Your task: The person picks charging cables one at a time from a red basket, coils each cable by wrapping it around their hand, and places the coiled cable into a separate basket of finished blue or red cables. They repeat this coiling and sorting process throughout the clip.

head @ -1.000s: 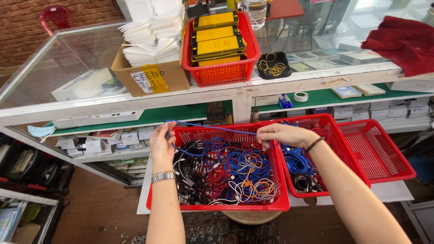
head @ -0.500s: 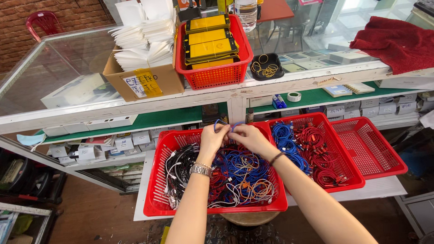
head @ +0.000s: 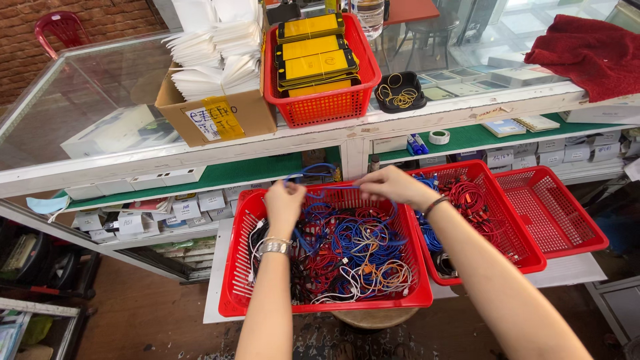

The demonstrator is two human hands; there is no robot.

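A person's left hand (head: 285, 203) and right hand (head: 393, 185) each pinch one end of a thin blue cable (head: 313, 175), fingers closed on it, drawing it up in a loop above a red plastic mesh basket (head: 427, 297) heaped with tangled blue, red, white and black cords (head: 347, 257), apparently to free it from the pile. Just beside it on the low shelf (head: 567, 270) sit a second red basket of red cables (head: 477, 200) and an empty red basket (head: 557, 213), suggesting sorting by colour. A glass-topped desk (head: 80, 107) stands behind.
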